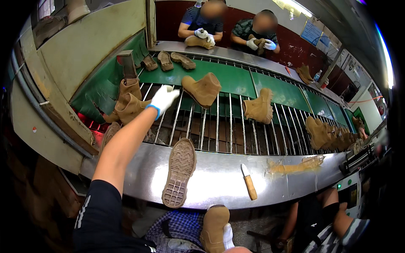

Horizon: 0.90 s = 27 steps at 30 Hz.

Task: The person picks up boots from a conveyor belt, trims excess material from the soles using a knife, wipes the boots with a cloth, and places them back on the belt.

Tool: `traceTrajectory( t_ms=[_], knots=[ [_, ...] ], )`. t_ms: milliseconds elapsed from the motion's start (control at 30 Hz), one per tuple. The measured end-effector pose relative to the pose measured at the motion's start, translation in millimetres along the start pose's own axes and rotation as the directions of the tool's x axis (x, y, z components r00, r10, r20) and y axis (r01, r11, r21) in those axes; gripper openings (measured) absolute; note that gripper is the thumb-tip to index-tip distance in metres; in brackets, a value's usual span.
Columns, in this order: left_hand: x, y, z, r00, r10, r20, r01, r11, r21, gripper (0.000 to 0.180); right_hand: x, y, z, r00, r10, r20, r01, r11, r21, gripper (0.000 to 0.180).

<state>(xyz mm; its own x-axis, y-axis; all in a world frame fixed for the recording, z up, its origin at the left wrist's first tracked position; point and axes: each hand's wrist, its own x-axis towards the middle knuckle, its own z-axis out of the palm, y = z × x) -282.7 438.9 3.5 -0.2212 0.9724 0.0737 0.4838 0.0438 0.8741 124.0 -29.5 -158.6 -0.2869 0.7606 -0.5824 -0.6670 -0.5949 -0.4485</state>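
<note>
My left hand (163, 99), in a white glove with a blue cuff, is stretched out over the roller conveyor (219, 126) with its fingers spread and nothing in it. It hovers between two tan boot uppers (128, 106) on its left and a tan boot (203, 89) on its right, touching neither. Low in the view my right hand (228, 236), also gloved, grips another tan boot (213, 227) over my lap. Most of that hand is hidden behind the boot.
A brown rubber sole (180, 173) lies tread up on the steel ledge (219, 177), beside a wooden-handled knife (249, 182) and a glue smear (295, 165). More boots (258, 107) ride the conveyor, several bunched (325, 134) at right. Two gloved workers (202, 36) handle boots opposite; another person (320, 219) sits to my right.
</note>
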Motion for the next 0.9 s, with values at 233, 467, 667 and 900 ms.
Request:
traceTrajectory(
  t_ms=[233, 467, 667, 900],
  knots=[
    [-109.3, 22.0, 31.3, 0.925, 0.05, 0.377, -0.12, 0.979, 0.164, 0.07, -5.5, 10.3, -11.5, 1.0, -0.003, 0.005, 0.003, 1.0, -0.005, 0.099],
    [-146.3, 0.0, 10.9, 0.949, 0.041, 0.313, -0.086, 0.987, 0.134, 0.063, -13.1, 26.5, -27.6, 0.999, 0.003, 0.042, -0.002, 1.0, -0.018, 0.101],
    [-195.4, 9.2, -6.3, 0.902, 0.033, 0.431, -0.166, 0.947, 0.275, 0.073, -16.3, 32.1, -36.5, 0.998, -0.006, 0.064, 0.007, 1.0, -0.011, 0.104],
    [-188.0, -9.7, 30.9, 0.908, -0.131, 0.398, -0.075, 0.884, 0.461, 0.073, -12.4, 38.9, -59.0, 0.999, 0.034, 0.026, -0.034, 0.999, -0.013, 0.106]
  ],
)
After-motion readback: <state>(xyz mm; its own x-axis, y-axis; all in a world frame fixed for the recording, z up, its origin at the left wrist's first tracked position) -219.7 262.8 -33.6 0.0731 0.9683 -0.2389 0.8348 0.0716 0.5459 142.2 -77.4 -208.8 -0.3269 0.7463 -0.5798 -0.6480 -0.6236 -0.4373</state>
